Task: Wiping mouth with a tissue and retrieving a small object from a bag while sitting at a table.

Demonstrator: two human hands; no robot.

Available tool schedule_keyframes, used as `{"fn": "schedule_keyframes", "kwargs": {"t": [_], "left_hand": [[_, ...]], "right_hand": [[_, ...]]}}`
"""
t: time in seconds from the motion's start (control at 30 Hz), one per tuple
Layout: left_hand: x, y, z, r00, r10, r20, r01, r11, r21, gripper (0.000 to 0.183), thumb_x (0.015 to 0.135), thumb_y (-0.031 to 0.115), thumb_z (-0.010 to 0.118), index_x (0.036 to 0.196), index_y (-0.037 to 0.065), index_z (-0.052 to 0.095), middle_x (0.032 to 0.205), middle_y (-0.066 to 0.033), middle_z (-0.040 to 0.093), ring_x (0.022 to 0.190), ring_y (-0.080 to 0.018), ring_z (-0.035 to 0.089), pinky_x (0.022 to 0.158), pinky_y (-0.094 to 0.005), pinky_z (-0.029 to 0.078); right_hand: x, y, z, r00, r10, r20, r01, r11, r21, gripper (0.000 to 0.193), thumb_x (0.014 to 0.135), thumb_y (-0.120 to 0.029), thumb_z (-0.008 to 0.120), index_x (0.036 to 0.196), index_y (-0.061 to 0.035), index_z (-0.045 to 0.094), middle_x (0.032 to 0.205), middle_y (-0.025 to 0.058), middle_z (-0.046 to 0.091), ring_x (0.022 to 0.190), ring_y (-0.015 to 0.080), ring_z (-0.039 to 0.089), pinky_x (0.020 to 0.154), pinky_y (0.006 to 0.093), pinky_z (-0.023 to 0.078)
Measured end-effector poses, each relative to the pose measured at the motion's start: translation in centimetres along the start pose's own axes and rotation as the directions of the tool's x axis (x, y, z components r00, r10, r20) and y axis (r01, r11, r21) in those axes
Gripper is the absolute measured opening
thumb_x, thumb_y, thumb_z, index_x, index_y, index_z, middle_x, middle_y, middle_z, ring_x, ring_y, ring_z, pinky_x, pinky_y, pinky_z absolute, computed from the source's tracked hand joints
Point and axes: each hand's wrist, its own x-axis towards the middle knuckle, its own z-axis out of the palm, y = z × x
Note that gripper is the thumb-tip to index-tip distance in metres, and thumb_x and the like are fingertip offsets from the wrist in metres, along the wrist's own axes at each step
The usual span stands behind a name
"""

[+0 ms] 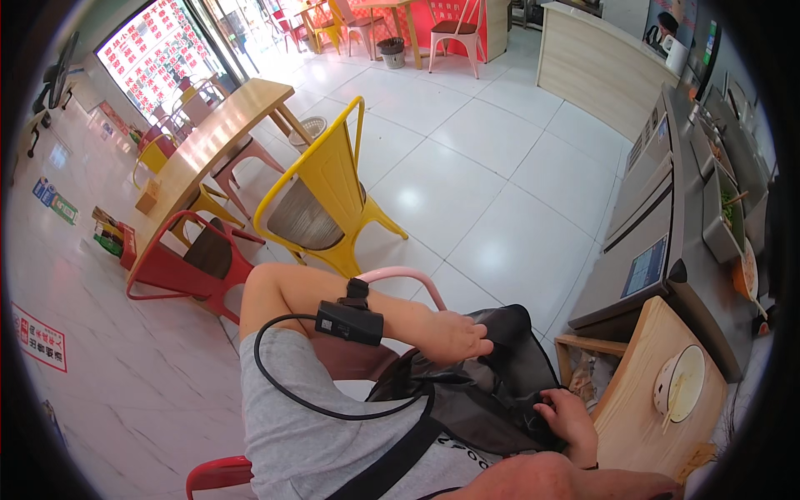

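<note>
The left hand (454, 335) and right hand (573, 419) are handling black fabric (492, 417) over the person's lap.
The black fabric is lying in front of the grey T-shirt (300, 392), looking thin, partly sheer and faintly glossy, creasing into loose folds and standing up in a flap beside the left hand. The left hand's fingers are curling together, clamping on its upper part; the right hand's are bending at its right edge, thumb a little apart, and I cannot tell whether they are pinching it. A black box-shaped device (350, 322) is sitting on the left forearm, its black cable (257, 354) looping down over the shirt. On the right, a wooden counter (642, 400) is carrying a white bowl (687, 387) with chopsticks (669, 412).
</note>
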Motion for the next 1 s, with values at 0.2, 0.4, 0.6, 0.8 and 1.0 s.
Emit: {"fn": "schedule_keyframes", "kwargs": {"t": [0.2,0.4,0.6,0.8,1.0], "left_hand": [[0.0,0.5,-0.8,0.968,-0.005,0.249,-0.041,0.983,0.177,0.026,0.089,0.010,0.054,0.112,0.001,0.046,0.091,-0.0184,0.063,0.088,-0.0364,0.066,0.072,-0.0456,0.053],[0.3,1.2,-1.1,0.957,-0.019,0.291,-0.024,0.989,0.146,0.026,0.089,0.010,0.055,0.112,0.001,0.047,0.089,-0.0183,0.063,0.087,-0.0366,0.066,0.071,-0.0458,0.053],[-0.1,0.9,-1.0,0.945,-0.046,0.325,0.005,0.992,0.126,0.026,0.089,0.010,0.055,0.111,0.000,0.047,0.087,-0.0182,0.064,0.087,-0.0367,0.066,0.071,-0.0460,0.053],[-0.3,0.8,-1.1,0.934,-0.062,0.352,0.022,0.993,0.116,0.026,0.088,0.010,0.055,0.111,0.000,0.048,0.085,-0.0181,0.064,0.086,-0.0369,0.067,0.070,-0.0462,0.053],[-0.5,1.0,-1.1,0.972,-0.014,0.236,0.002,0.999,0.051,0.024,0.087,0.008,0.054,0.108,-0.001,0.050,0.082,-0.0183,0.066,0.082,-0.0384,0.068,0.067,-0.0476,0.053]], "right_hand": [[0.2,0.4,0.2,1.000,-0.017,0.009,0.017,1.000,0.001,0.038,0.085,-0.029,0.071,0.112,-0.0030,0.066,0.099,0.0155,0.067,0.093,0.0332,0.064,0.082,0.0406,0.051],[-0.2,0.1,0.3,1.000,0.006,-0.004,-0.006,1.000,0.027,0.038,0.085,-0.028,0.071,0.113,-0.0032,0.066,0.099,0.0155,0.067,0.095,0.0338,0.064,0.082,0.0410,0.051],[0.1,0.2,0.2,1.000,-0.011,0.002,0.011,1.000,0.011,0.038,0.085,-0.028,0.071,0.113,-0.0033,0.066,0.099,0.0156,0.067,0.094,0.0341,0.064,0.082,0.0412,0.051],[-0.1,0.2,0.1,1.000,-0.016,-0.012,0.016,1.000,0.027,0.038,0.084,-0.028,0.071,0.112,-0.0036,0.066,0.097,0.0155,0.066,0.093,0.0340,0.064,0.081,0.0414,0.051],[-0.2,0.3,0.2,1.000,-0.017,-0.025,0.018,0.999,0.033,0.038,0.084,-0.028,0.072,0.112,-0.0036,0.066,0.095,0.0151,0.067,0.091,0.0339,0.064,0.080,0.0414,0.051]]}}
